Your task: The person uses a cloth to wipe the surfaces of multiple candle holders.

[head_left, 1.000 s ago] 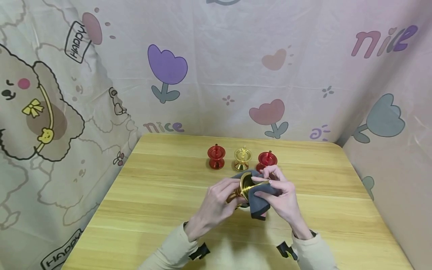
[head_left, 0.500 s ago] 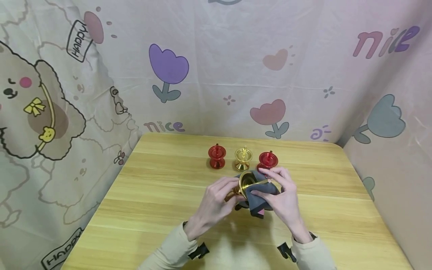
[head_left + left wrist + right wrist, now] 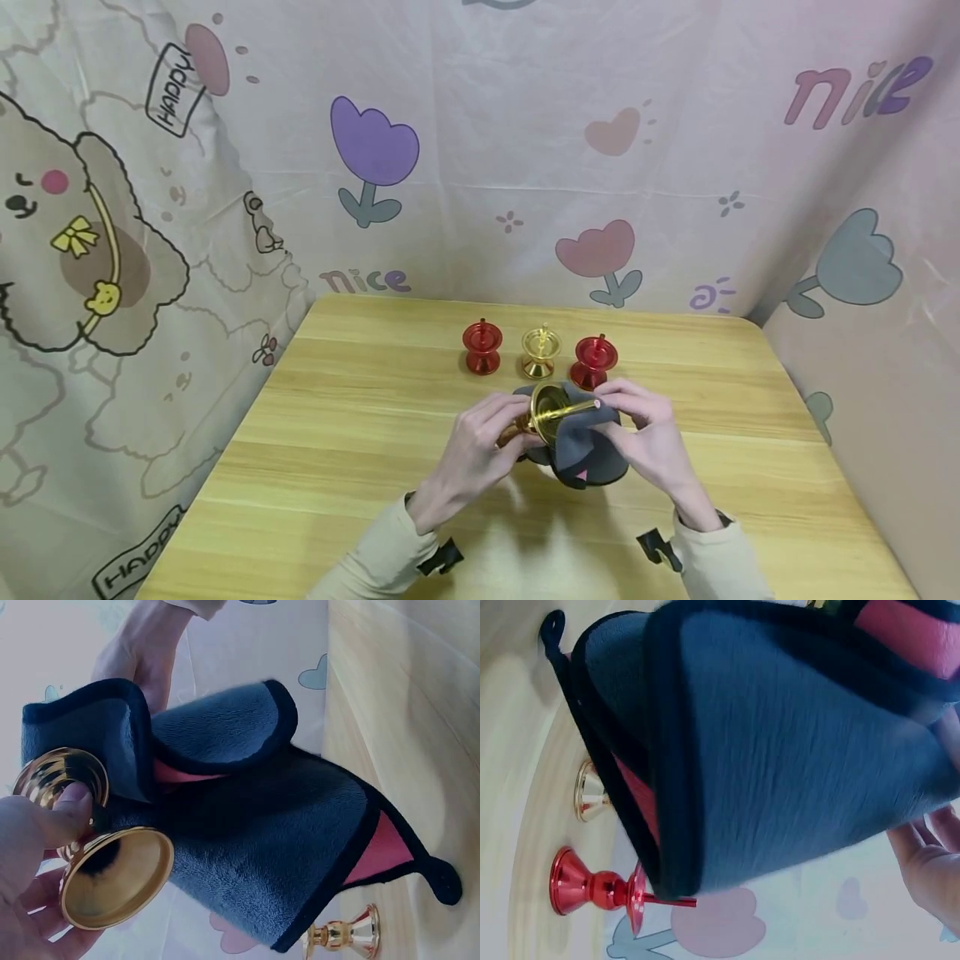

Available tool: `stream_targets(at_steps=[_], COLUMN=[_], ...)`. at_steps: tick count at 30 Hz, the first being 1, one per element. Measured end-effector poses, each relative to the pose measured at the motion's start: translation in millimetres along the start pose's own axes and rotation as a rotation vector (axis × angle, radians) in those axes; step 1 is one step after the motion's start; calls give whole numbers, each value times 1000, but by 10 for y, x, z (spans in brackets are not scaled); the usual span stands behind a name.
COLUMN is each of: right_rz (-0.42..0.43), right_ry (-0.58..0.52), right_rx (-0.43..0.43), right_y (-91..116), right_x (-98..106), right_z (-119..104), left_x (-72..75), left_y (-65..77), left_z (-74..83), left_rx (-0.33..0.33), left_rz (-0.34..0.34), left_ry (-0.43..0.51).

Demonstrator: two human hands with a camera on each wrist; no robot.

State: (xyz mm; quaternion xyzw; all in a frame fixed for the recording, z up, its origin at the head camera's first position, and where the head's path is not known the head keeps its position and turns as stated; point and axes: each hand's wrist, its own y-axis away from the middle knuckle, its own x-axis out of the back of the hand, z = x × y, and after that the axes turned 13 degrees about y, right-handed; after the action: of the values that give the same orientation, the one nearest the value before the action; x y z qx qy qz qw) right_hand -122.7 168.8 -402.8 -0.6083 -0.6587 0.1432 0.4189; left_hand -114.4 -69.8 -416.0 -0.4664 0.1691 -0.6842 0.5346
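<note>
In the head view my left hand [image 3: 480,437] grips a shiny gold candle holder [image 3: 545,408] by its narrow stem, tilted so the dish and its long spike point right. The left wrist view shows the thumb laid across the stem, the flared gold base [image 3: 120,877] below it. My right hand [image 3: 656,425] pinches a grey cloth [image 3: 603,458] with black edging and a pink underside beside the spike. The cloth hangs in folds below the dish, and it fills much of the right wrist view, hiding most of the right fingers [image 3: 922,851].
Behind the hands stand three upright candle holders in a row: a red one [image 3: 482,346] at left, a gold one [image 3: 539,353] in the middle and another red one [image 3: 595,360] at right. The wooden table [image 3: 360,400] ends at a printed curtain [image 3: 465,167].
My right hand has shifted right, its fingers drawing away from the spike's side. More of the cloth now hangs spread out underneath. My left hand and the gold candle holder stay nearly still.
</note>
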Motion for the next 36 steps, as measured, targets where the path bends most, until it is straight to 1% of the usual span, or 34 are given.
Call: stream_targets(at_steps=[2,4,5,6,8,10,11,13,15,21,23,28,32,36], right_rz=[63,126,143,142,92,20,-14,-62,-89,-117,-131,-165,-142,-82], right_ry=[-85,-170,-217,-265,-322,-346,-352,-344,-310,-167,-131,-64,-78,-115], right_rx=[34,99,141,177,211,208,191,152,135,114,112,97,80,90], right_y=[-25,-56,-69,-76,-79,-70,-66,-67,-70,-63,-63,-68,-62,-53], right_x=[21,19,3,-19,-56,-91,-103,-112,-128,-169,-170,-173,-187,-225], right_z=[27,63,83,93,105,107,100,81,66,14,1,-27,-30,-21], left_x=[0,1,1,3,4,4,5,7,12,18,14,-3,-17,-32], left_y=[-6,-14,-17,-22,-31,-44,-50,-60,-64,-40,-33,-17,-17,-21], left_z=[2,7,10,15,20,25,27,27,32,45,47,40,37,34], left_rx=[3,4,7,10,10,0,-8,-27,-44,-75,-84,-80,-74,-49], left_rz=[-3,-5,-5,-4,3,7,8,9,6,-5,-12,-14,-14,-15], left_ry=[13,29,37,46,59,70,70,68,54,3,-2,-5,-9,-5])
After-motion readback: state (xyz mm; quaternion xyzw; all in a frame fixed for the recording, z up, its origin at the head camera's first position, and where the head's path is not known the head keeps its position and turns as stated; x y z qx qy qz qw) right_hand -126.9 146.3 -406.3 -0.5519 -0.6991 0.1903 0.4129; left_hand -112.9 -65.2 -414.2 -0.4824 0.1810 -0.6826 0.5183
